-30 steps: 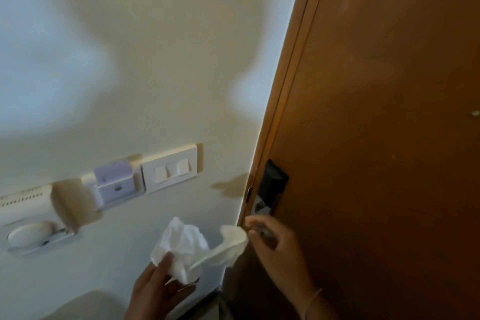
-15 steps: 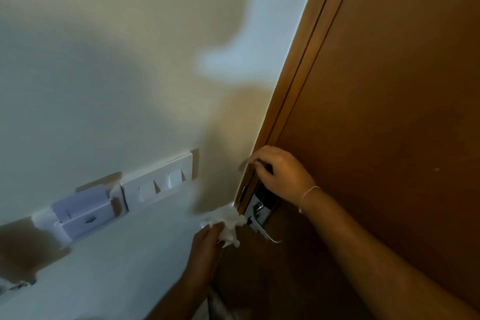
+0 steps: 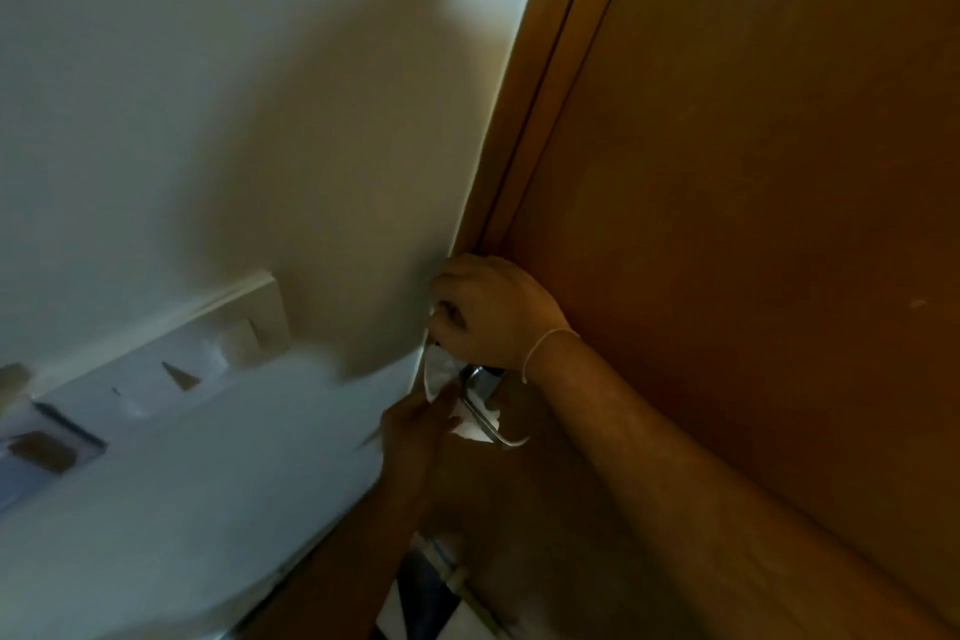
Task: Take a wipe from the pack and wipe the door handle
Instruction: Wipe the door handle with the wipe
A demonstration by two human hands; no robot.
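Observation:
A brown wooden door (image 3: 753,182) fills the right side. Its silver lever handle (image 3: 485,411) sticks out near the door's left edge. My right hand (image 3: 493,312), with a thin band on the wrist, is closed over the lock plate just above the handle and hides it. My left hand (image 3: 415,437) reaches up from below and presses a crumpled white wipe (image 3: 441,372) against the handle. Part of the wipe shows under the lever. The wipe pack is out of sight.
A pale wall (image 3: 234,120) lies to the left of the door frame (image 3: 540,83). White switch plates (image 3: 244,322) are mounted on the wall, blurred by motion. Dark and light floor shows at the bottom between my arms.
The view has moved closer to the door and tilted. My left hand has brought the wipe from beside the handle onto it. My right hand stays on the lock plate.

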